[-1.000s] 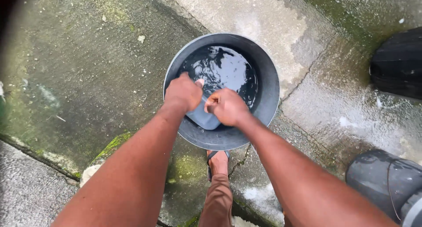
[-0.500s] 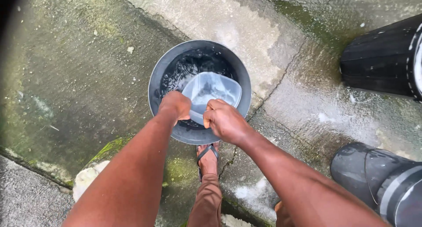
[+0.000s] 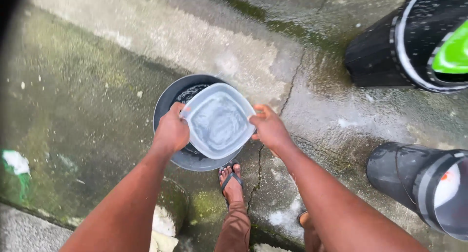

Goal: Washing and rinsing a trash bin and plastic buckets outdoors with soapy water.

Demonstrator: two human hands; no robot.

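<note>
Container (image 3: 218,121): clear plastic, squarish with rounded corners, open side up, water swirling inside. You hold it level above the black basin (image 3: 168,101), covering most of the basin's opening from the head view.

Left hand (image 3: 171,131): your fingers (image 3: 178,108) are clamped on the container's left rim, thumb side over the edge, knuckles toward the camera.

Right hand (image 3: 269,127): your fingers (image 3: 260,109) are closed on the container's right rim, thumb on top, the rest curled against the outer wall.

Black basin: round, dark, wet inside; only its left wall and near rim show past the container. It stands on the concrete floor (image 3: 97,86).

Sandalled foot (image 3: 232,184): yours, in a dark strap sandal, just beside the basin's near rim, with a brown trouser leg (image 3: 237,227) below it.

Concrete floor: wet, stained green with moss on the left and along the far edge, with a crack (image 3: 287,93) running from the far side down past your right hand.

Black bucket (image 3: 404,47): far right, tipped on its side, white-rimmed, with a green item (image 3: 453,54) inside.

Grey bucket (image 3: 419,184): near right, lying on its side, well apart from the basin.

Green-and-white scrap (image 3: 14,169): at the left edge on the floor; too blurred to tell what it is.

Pale stone (image 3: 163,222): near your left forearm, beside a mossy kerb.
</note>
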